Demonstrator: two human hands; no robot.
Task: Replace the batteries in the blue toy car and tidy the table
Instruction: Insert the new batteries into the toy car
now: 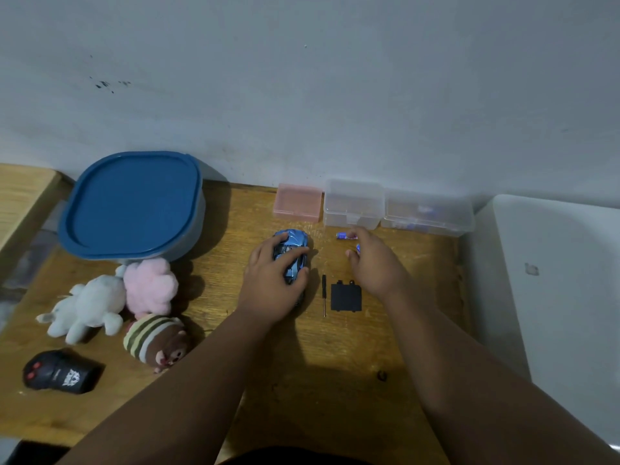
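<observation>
The blue toy car [295, 245] stands on its wheels in the middle of the wooden table [335, 347]. My left hand [271, 283] lies on top of it, fingers wrapped over its roof. My right hand [372, 260] hovers to the right over purple batteries [342, 235]; one battery lies just past the fingertips, another shows under the fingers. Whether the fingers grip a battery is unclear. A small black screwdriver [324, 295] and the black battery cover [346, 297] lie between my hands.
A blue-lidded container [134, 203] stands at the back left. A pink box [297, 203] and two clear boxes [354, 203] [429, 211] line the wall. Three plush toys [110, 303] and a black remote [60, 372] lie at left. A white surface [553, 297] borders the right.
</observation>
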